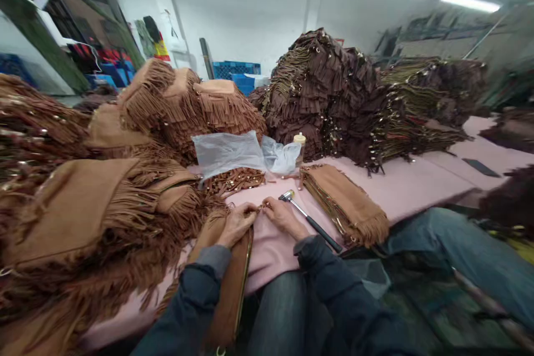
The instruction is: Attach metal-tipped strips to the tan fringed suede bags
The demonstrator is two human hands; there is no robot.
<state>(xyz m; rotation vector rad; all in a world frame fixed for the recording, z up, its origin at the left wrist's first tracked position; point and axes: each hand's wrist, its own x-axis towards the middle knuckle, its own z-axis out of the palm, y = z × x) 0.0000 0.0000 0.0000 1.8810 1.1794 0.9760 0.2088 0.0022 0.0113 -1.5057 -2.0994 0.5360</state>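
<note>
Left hand point(237, 225): narrowed, fingertips closed on one small piece point(261, 207), too small to identify.
Right hand point(283, 217): narrowed, the same small piece pinched.
Brown pouch point(227, 295): one, partly covered by the left arm, at 7 o'clock from the hands.
Hammer point(316, 226): one, laid on the surface point(265, 253) at 4 o'clock.
Pouch stack point(346, 197): one, at 3 o'clock.
</note>
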